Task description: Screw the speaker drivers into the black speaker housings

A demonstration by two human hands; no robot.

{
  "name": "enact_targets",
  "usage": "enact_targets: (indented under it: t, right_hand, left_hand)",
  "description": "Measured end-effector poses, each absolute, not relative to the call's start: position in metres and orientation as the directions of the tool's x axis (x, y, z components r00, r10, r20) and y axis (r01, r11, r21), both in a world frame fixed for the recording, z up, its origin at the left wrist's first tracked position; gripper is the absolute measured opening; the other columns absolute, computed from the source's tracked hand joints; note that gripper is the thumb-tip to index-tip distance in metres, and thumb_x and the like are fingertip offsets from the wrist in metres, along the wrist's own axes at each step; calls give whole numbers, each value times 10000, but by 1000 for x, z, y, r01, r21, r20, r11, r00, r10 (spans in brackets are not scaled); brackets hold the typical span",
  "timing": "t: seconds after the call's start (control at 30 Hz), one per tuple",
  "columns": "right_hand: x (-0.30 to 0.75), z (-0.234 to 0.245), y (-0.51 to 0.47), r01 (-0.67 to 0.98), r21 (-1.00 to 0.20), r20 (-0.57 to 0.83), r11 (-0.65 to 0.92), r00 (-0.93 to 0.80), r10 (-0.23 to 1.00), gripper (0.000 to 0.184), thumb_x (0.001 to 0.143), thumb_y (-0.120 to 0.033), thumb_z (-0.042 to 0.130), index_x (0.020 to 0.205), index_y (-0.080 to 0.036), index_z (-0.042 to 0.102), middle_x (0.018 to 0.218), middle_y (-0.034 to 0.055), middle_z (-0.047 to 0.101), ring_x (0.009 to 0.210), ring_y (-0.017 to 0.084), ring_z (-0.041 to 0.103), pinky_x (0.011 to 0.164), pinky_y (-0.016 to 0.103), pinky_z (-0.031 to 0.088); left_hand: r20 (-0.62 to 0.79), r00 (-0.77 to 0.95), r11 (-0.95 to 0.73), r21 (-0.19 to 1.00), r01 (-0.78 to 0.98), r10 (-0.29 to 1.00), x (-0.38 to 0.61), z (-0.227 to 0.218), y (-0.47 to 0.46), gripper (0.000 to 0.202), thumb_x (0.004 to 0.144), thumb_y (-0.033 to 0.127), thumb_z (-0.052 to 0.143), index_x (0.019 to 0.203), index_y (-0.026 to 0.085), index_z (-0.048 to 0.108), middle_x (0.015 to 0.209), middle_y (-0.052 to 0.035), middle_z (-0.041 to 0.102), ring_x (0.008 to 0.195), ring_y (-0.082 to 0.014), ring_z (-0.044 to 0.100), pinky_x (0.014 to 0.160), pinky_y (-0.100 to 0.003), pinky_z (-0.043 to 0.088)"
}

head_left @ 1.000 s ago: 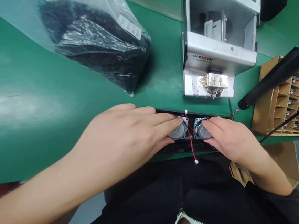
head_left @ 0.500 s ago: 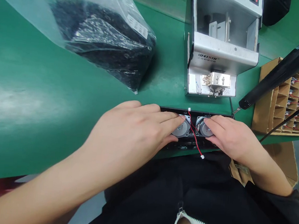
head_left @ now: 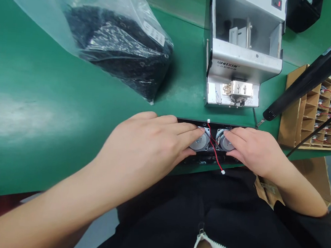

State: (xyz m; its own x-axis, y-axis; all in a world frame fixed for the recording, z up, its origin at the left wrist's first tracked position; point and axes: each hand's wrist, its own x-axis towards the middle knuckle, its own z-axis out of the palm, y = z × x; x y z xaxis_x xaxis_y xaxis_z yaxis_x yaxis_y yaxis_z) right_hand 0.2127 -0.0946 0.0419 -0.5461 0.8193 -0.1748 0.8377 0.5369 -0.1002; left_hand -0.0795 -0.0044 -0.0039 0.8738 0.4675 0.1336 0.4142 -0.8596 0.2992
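Two round speakers with square metal frames sit side by side in a long black housing (head_left: 208, 158) at the table's near edge. My left hand (head_left: 155, 140) is closed over the left speaker (head_left: 199, 141), fingers on its far edge and thumb at its near side. The right speaker (head_left: 226, 143) is gripped the same way by my right hand (head_left: 252, 148). Between the speakers run red and black wires (head_left: 216, 157) ending in small white connectors. Both ends of the housing are largely covered by my hands.
A clear plastic bag of small black parts (head_left: 122, 52) lies at the back left. Beyond the housing stands a silver WEIXIN machine (head_left: 244, 63). A black electric screwdriver (head_left: 303, 81) slants in from the right, before a cardboard box with dividers (head_left: 300, 123) holding wired parts.
The view has shifted slightly. Both hands keep their places on the two speakers, and the housing and wires look the same.
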Motion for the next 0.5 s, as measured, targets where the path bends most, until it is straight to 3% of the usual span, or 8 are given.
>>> enact_targets:
  t: [0.07, 0.17, 0.2, 0.27, 0.33, 0.37, 0.43, 0.5]
  right_hand:
    - [213, 48, -97, 837, -77, -174, 542, -546, 819, 383, 1052, -332, 850, 1352, -113, 758, 1335, 164, 853, 995, 271, 814, 793, 438, 693]
    - [221, 56, -104, 836, -173, -52, 521, -536, 843, 434, 1060, -322, 842, 1431, -122, 738, 1388, 170, 843, 1163, 296, 825, 967, 457, 739]
    - [226, 57, -106, 845, -225, 48, 484, -487, 872, 432, 1069, -327, 837, 1454, -159, 737, 1350, 139, 852, 1162, 278, 827, 987, 442, 742]
    - [239, 51, -105, 875, -315, 388, 367, -234, 891, 364, 1094, -318, 806, 1449, -251, 764, 1181, 64, 845, 1007, 212, 812, 887, 377, 726]
    - [254, 35, -98, 882, -396, 712, 254, 120, 692, 338, 1097, -333, 781, 1433, -292, 786, 1122, 46, 779, 901, 173, 754, 770, 328, 665]
    - [261, 25, -92, 873, -435, 785, 219, 248, 568, 372, 1098, -363, 768, 1463, -294, 773, 1183, 66, 754, 941, 178, 750, 770, 327, 653]
    - [274, 5, -80, 844, -503, 785, 184, 358, 506, 506, 1122, -482, 711, 1592, -299, 674, 1378, 121, 708, 1142, 231, 771, 875, 381, 684]
    - [285, -13, -69, 782, -598, 675, 179, 371, 637, 588, 1161, -592, 594, 1683, -324, 545, 1482, 146, 679, 1284, 278, 775, 978, 461, 710]
  left_hand:
    - [117, 870, -846, 326, 422, 479, -82, -5, -3, 368, 1203, 370, 528, 1404, 256, 813, 1284, -93, 893, 1016, -314, 816, 788, -462, 495]
    - [89, 864, -819, 376, 432, 496, -86, -5, -1, 402, 1186, 406, 568, 1481, 243, 788, 1308, -114, 883, 1081, -334, 828, 850, -461, 538]
    - [90, 860, -811, 394, 433, 503, -88, -5, -1, 427, 1186, 436, 569, 1496, 232, 779, 1322, -125, 878, 1109, -347, 831, 868, -463, 551]
    - [98, 848, -794, 422, 439, 521, -90, -5, -1, 469, 1193, 490, 542, 1509, 230, 772, 1356, -133, 867, 1147, -366, 833, 892, -473, 571]
    - [94, 837, -775, 444, 449, 539, -93, -4, -1, 470, 1201, 502, 503, 1505, 270, 776, 1398, -114, 859, 1167, -366, 837, 903, -484, 584]
    - [92, 836, -770, 453, 449, 541, -94, -3, -2, 466, 1203, 502, 486, 1500, 294, 777, 1410, -100, 858, 1171, -359, 840, 906, -486, 588]
    - [91, 834, -767, 457, 451, 544, -100, -5, -3, 464, 1206, 512, 467, 1495, 316, 773, 1419, -81, 858, 1171, -354, 844, 911, -489, 584]
    - [99, 810, -751, 452, 481, 578, -112, -9, -3, 459, 1207, 521, 473, 1505, 323, 761, 1429, -64, 854, 1164, -362, 843, 923, -482, 558]
